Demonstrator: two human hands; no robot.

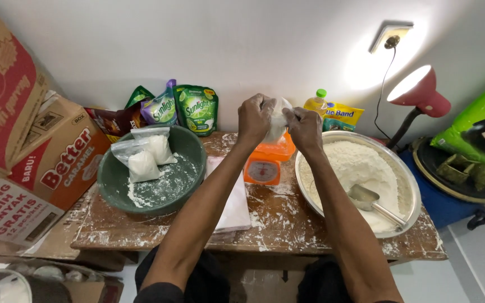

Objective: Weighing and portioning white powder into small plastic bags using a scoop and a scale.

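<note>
Above the table's back edge, both hands, left hand and right hand, pinched 1 flour bag with closed fingers; 2 filled bags lay in the green bowl, and much flour remained.

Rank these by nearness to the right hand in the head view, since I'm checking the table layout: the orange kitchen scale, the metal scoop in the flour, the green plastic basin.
1. Orange kitchen scale: just below and left of the right hand.
2. Metal scoop: lower right, lying in the flour of the round metal bowl.
3. Green plastic basin: far left on the wooden table, beyond the left hand.
</note>
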